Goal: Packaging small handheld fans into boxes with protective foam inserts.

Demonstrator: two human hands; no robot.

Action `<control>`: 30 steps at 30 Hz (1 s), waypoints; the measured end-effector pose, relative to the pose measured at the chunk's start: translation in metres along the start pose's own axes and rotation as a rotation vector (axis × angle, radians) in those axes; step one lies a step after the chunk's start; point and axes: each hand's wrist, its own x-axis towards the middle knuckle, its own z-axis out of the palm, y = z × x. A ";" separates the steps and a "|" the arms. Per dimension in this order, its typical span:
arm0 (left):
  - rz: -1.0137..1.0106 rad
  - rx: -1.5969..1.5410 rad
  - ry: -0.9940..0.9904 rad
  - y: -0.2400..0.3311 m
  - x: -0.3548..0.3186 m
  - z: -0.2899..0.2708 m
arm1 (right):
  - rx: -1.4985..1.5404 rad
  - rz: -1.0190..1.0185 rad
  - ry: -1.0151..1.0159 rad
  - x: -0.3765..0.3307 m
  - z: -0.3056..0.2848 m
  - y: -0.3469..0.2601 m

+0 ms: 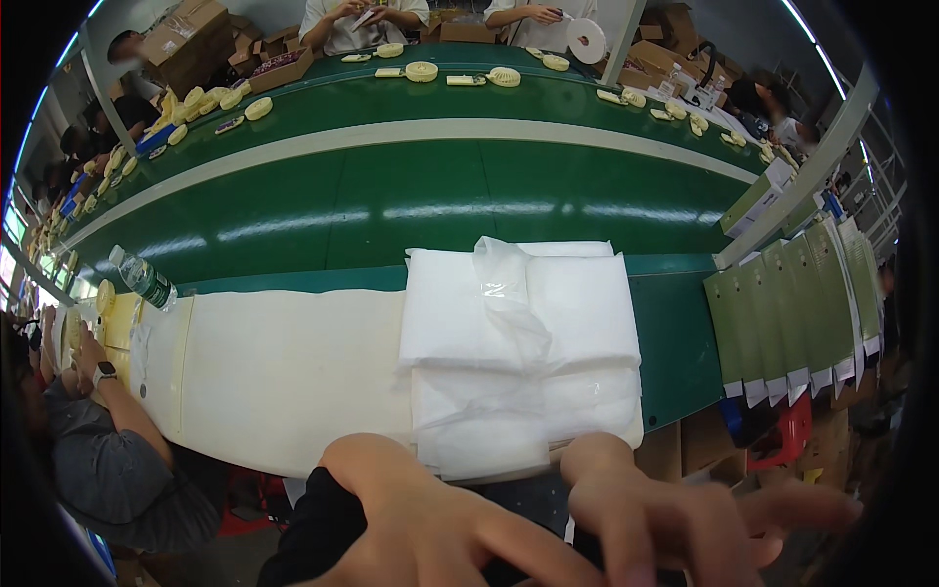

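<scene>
A bundle of thin white sheets or bags (587, 303) lies on the bench in front of me, folded over and bound with a band stuck down by clear tape. A flat, off-white mat (293, 362) runs under it to the left. Both hands are nearer to me than the bench edge. My left hand (421, 523) shows its back, one digit stretched to the right and the others cut off by the lower edge. My right hand (675, 519) has its fingers apart and slightly bent, with nothing visible in them. Neither hand visibly touches the bundle.
A green conveyor belt (411, 181) carries cream handheld fans (504, 76) beyond the bench. A plastic bottle (145, 279) lies at the left. Olive-green flat cartons (782, 313) stand in a row at the right. A co-worker (127, 470) sits at the left; others work across the belt.
</scene>
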 end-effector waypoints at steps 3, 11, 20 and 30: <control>-0.032 -0.008 -0.066 -0.016 -0.025 0.012 | 0.619 -0.595 -0.195 0.016 -0.008 0.071; -0.064 0.028 -0.202 0.008 0.061 -0.026 | 0.221 -0.881 -0.293 0.033 -0.090 0.087; -0.210 -0.044 -0.329 0.040 0.044 -0.046 | -0.427 -0.923 -0.684 0.051 -0.131 -0.006; -0.309 -0.114 -0.453 0.035 0.068 -0.082 | -0.258 -0.545 -0.854 0.031 -0.137 -0.016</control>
